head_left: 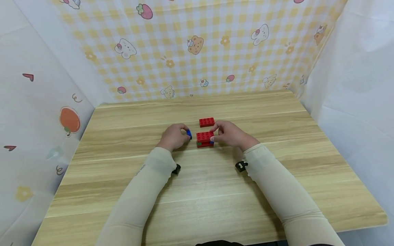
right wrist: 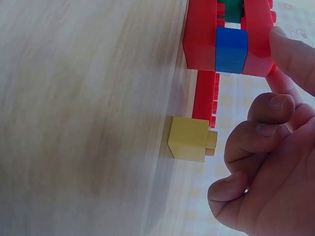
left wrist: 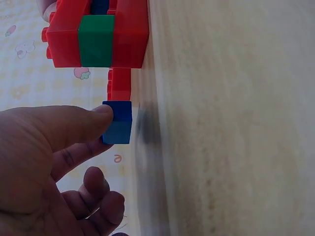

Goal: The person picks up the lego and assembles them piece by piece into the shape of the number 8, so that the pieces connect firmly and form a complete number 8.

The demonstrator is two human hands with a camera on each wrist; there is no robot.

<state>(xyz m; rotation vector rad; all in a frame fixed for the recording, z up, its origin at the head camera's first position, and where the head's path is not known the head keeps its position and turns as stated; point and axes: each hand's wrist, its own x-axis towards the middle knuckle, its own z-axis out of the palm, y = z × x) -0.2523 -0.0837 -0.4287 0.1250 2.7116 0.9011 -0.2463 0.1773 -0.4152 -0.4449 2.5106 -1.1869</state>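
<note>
A small block stack (head_left: pixel 205 139) stands mid-table: one red brick on the bottom, a green brick (left wrist: pixel 96 41) and a blue brick (right wrist: pixel 231 49) as end pieces between, and an upper red brick (head_left: pixel 204 136) on top. My right hand (head_left: pixel 231 134) pinches the upper red brick at its right end with thumb and forefinger; the other fingers are curled loosely. Left of the stack, my left hand (head_left: pixel 174 137) pinches a small blue brick (left wrist: pixel 117 123) between thumb and forefinger, close over the table. A gap separates that brick from the stack.
Behind the stack lies another red brick (head_left: pixel 207 122). A yellow brick (right wrist: pixel 188 139) sits near my right fingers, hidden by the hand in the head view. Patterned cloth (head_left: pixel 197 68) hangs at the back of the wooden table (head_left: pixel 203 205).
</note>
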